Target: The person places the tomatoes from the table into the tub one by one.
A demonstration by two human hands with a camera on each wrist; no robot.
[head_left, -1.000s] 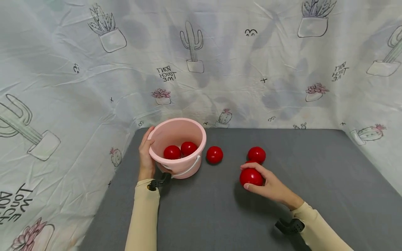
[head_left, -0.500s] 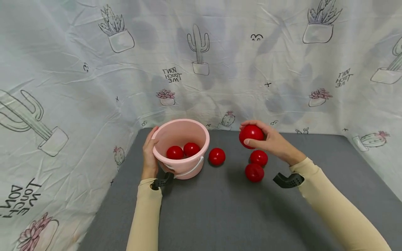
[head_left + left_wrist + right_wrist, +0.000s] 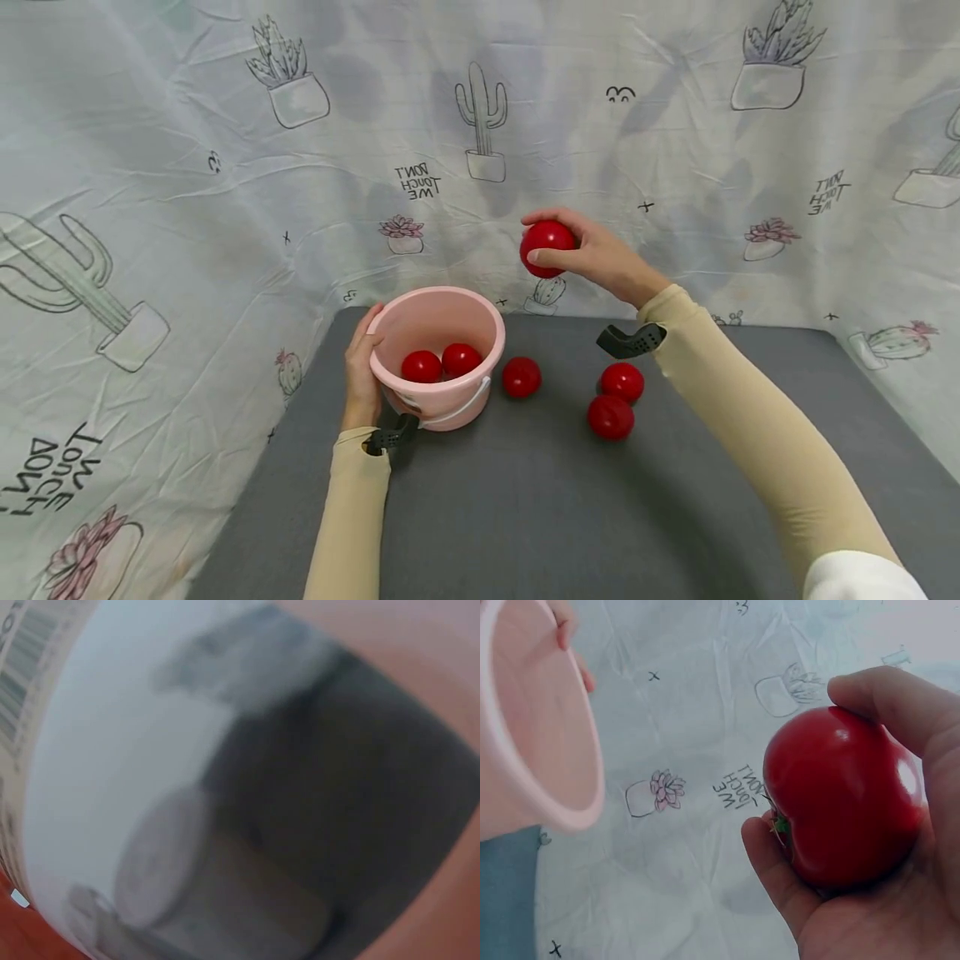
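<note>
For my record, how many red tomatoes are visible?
6: one tomato in the right hand, two tomatoes in the pink bucket, one tomato beside it on the table, two tomatoes farther right. The bucket could hide more.

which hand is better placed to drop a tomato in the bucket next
Probably the right hand: it holds a tomato raised above the table, to the right of the pink bucket. The left hand grips the bucket at its rim, so it seems better for steadying.
</note>
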